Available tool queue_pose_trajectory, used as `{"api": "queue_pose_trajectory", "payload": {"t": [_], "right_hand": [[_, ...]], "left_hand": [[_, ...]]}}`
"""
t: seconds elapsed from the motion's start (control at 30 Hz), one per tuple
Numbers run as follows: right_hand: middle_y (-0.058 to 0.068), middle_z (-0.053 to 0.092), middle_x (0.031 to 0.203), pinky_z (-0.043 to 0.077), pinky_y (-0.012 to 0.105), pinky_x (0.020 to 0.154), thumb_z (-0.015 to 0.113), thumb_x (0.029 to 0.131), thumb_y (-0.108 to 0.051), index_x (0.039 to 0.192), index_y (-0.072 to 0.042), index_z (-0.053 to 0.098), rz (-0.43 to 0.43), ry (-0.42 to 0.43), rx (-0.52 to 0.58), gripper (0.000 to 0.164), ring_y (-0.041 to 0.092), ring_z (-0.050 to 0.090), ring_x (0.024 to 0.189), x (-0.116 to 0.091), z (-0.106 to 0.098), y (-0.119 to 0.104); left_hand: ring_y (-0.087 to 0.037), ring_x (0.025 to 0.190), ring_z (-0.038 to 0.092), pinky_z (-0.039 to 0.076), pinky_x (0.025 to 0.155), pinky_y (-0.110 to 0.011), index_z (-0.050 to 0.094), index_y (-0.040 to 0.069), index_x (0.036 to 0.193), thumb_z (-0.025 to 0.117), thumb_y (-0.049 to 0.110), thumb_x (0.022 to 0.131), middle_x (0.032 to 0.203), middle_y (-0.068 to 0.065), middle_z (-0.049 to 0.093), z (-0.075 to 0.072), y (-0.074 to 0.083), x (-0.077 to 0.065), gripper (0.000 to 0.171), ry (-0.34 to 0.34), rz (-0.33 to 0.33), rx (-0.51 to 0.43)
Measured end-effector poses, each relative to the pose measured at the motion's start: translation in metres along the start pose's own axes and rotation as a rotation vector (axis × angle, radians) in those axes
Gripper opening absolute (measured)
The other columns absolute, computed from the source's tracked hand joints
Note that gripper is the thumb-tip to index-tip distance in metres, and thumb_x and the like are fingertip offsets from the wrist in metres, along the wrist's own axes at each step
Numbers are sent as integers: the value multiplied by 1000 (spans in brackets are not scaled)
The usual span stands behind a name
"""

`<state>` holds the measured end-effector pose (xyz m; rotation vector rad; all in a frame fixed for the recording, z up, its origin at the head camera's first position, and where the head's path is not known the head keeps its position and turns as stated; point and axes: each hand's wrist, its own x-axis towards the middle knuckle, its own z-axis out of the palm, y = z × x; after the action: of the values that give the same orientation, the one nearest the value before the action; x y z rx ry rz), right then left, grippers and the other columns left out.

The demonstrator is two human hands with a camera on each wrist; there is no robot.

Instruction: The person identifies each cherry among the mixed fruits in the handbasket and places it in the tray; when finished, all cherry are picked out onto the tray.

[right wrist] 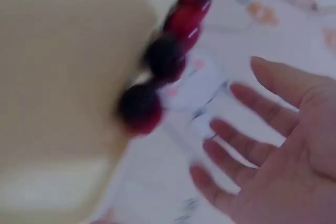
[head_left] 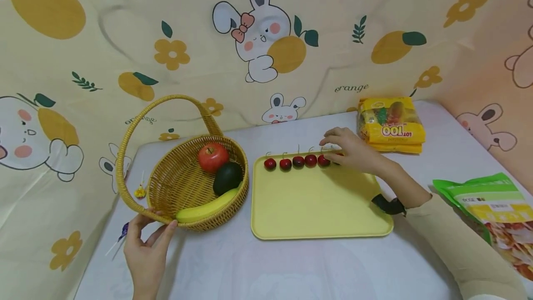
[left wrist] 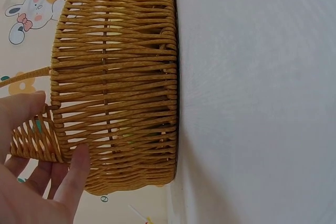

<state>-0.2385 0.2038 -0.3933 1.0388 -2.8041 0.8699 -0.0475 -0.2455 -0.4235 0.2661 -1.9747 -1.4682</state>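
Note:
A brown wicker basket stands on the left, its tall handle arching up. My left hand grips it where the handle meets the near rim; the left wrist view shows the thumb and fingers around the woven handle base. Inside lie a red apple-like fruit, a dark avocado and a banana. Several cherries form a row along the far side of a yellow tray. Over the row's right end is my right hand, fingers spread, holding nothing visible and partly hiding the last cherries.
Beside the basket's left lie a yellow-wrapped lollipop and a purple-wrapped one. A yellow candy bag sits behind the tray's right corner. At the right edge, a green-and-yellow packet lies beyond the right forearm. Patterned cloth hangs behind the table.

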Motion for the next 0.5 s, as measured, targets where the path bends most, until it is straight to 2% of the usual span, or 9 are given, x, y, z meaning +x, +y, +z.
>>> {"api": "queue_pose_trajectory", "payload": {"t": [0.1, 0.2, 0.33, 0.4, 0.43, 0.5], "right_hand": [[27, 42, 148, 27, 70, 114, 64, 99, -30, 136, -2, 58, 23, -24, -193, 46, 47, 31, 139, -3, 4, -33], [26, 25, 159, 9, 72, 118, 54, 101, -48, 149, -4, 43, 57, -101, -327, 66, 47, 11, 148, -7, 16, -60], [25, 16, 161, 2, 74, 117, 48, 96, -66, 155, -7, 33, 84, -172, -424, 85, 47, 3, 148, -11, 34, -78], [25, 16, 161, 3, 76, 116, 45, 93, -72, 156, -7, 32, 92, -190, -450, 92, 48, 4, 148, -13, 40, -82], [25, 16, 162, 2, 76, 116, 45, 92, -75, 156, -7, 31, 96, -202, -451, 95, 49, 3, 148, -13, 42, -82], [25, 14, 162, 2, 77, 115, 44, 90, -77, 156, -6, 29, 103, -226, -451, 98, 49, 4, 147, -14, 45, -84]], "left_hand": [[-21, 107, 54, 61, 78, -18, 55, -12, 122, 74, -20, 77, 112, -14, 54, 1, 0, 0, 51, -2, 5, -11], [-21, 107, 53, 61, 78, -17, 53, -13, 124, 74, -21, 77, 112, -15, 54, 3, 1, -1, 52, -4, 21, -5], [-18, 114, 48, 57, 85, -12, 43, -6, 141, 74, -19, 77, 127, -10, 48, 6, 8, -3, 72, 6, 52, 66], [-16, 120, 41, 51, 94, -10, 34, 1, 149, 76, -16, 77, 138, -4, 38, 8, 15, -5, 85, 33, 103, 114], [-17, 123, 38, 46, 99, -11, 31, 3, 150, 77, -11, 78, 143, -3, 33, 10, 19, -6, 87, 58, 159, 142], [-20, 129, 31, 37, 107, -18, 33, 2, 145, 79, 5, 81, 148, -5, 26, 13, 29, -8, 79, 127, 308, 182]]}}
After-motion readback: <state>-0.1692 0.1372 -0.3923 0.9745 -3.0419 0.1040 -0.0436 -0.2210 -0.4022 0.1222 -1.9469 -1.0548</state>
